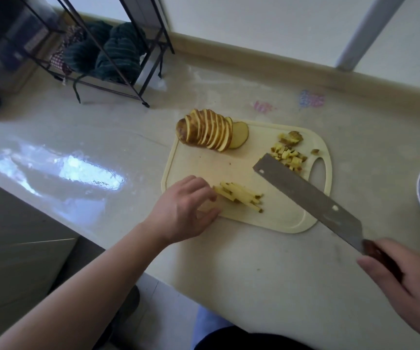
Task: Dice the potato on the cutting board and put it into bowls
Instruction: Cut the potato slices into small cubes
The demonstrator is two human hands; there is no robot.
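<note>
The left hand (182, 210) pinches the near end of the potato sticks (239, 195) on the cutting board (274, 213). The right hand (406, 281) grips the knife (302, 193), its blade raised just right of those fingers. Sliced potato (209, 130) lies beyond, dice (288, 155) beneath the blade tip. Risk: loose sticks shifting, bringing the blade onto fingertips.

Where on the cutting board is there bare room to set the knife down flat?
The middle of the cutting board is bare, between the sliced potato at the far left corner and the potato strips under the left hand. The near right corner is bare too. The far right, by the handle hole, is crowded with diced pieces. The knife hangs over the right side.
</note>
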